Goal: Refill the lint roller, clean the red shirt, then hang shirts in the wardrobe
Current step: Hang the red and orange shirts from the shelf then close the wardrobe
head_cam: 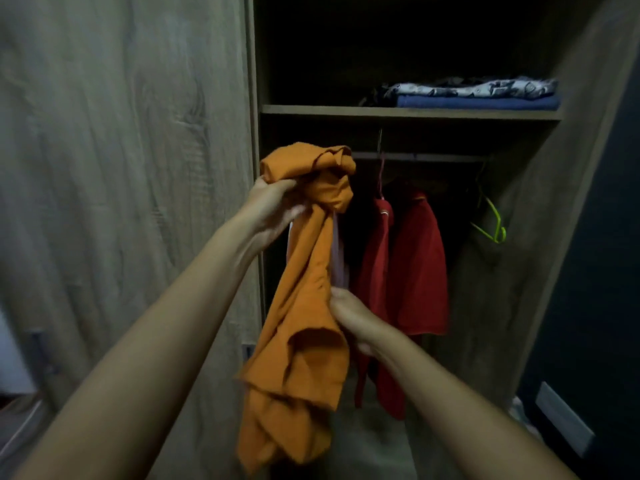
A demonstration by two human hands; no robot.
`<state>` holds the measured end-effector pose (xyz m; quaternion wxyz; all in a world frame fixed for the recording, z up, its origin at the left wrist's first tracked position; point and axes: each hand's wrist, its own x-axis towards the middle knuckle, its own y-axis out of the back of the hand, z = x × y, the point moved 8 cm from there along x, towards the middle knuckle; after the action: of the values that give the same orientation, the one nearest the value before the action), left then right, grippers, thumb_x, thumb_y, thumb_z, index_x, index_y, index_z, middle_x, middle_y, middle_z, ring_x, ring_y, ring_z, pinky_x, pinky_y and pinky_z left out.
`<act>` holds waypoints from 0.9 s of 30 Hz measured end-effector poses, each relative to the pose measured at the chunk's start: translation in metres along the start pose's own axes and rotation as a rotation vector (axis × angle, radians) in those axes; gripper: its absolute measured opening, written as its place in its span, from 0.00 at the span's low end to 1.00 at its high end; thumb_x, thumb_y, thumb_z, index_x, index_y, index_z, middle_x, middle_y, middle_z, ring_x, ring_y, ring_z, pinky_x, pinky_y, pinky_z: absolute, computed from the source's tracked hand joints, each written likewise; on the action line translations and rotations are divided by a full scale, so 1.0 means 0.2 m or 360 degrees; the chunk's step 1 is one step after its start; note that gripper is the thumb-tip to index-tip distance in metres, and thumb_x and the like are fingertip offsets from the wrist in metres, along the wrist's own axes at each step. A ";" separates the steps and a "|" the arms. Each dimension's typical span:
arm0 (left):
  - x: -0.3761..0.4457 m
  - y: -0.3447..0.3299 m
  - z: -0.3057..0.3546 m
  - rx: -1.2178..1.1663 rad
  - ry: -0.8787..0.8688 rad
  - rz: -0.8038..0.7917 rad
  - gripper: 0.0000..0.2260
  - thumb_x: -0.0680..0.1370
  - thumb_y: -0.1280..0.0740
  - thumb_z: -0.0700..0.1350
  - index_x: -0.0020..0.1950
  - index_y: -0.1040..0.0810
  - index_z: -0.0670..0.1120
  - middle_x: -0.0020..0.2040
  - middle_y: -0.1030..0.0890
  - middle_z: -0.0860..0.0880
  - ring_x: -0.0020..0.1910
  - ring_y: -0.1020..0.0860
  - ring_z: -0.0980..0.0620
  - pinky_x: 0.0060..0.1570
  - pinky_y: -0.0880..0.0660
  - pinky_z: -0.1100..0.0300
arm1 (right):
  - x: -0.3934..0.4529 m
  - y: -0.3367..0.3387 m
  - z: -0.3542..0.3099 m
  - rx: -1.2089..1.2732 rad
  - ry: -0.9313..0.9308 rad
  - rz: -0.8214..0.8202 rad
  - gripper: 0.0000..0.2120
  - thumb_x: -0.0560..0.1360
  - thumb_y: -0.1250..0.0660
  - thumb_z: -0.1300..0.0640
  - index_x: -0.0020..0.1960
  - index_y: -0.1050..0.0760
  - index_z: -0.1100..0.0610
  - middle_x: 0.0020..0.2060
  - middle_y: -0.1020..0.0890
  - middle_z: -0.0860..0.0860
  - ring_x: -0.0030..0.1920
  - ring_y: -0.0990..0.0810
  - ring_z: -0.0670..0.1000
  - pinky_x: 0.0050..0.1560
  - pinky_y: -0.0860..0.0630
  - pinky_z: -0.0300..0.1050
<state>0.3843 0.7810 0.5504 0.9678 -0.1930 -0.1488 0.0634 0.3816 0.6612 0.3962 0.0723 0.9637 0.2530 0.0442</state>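
An orange shirt (304, 306) hangs bunched in front of the open wardrobe. My left hand (273, 209) grips its crumpled top. My right hand (353, 317) pinches the cloth at mid-height from the right. A pale pink hanger (337, 258) shows behind the orange cloth; whether either hand touches it I cannot tell. Inside the wardrobe a red shirt (405, 271) hangs from the rail (415, 156) on a pink hanger.
An empty lime-green hanger (493, 220) hangs at the rail's right end. Folded clothes (474, 95) lie on the shelf (346, 111) above. A shut wooden door (121, 168) fills the left; the wardrobe's side panel (554, 202) is on the right.
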 end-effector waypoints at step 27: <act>-0.20 0.20 -0.54 0.0912 0.0325 0.0054 0.09 0.81 0.41 0.43 0.60 0.26 0.45 0.40 0.22 0.42 0.29 0.25 0.52 0.28 0.26 0.61 | -0.06 0.30 -0.16 -0.0430 0.0462 0.0238 0.14 0.69 0.32 0.70 0.51 0.19 0.58 0.44 0.16 0.50 0.47 0.18 0.50 0.50 0.22 0.49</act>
<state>0.3773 0.7714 0.4296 0.9915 0.0802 -0.0237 0.0994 0.3963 0.6069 0.4360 0.1602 0.9449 0.1803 0.2214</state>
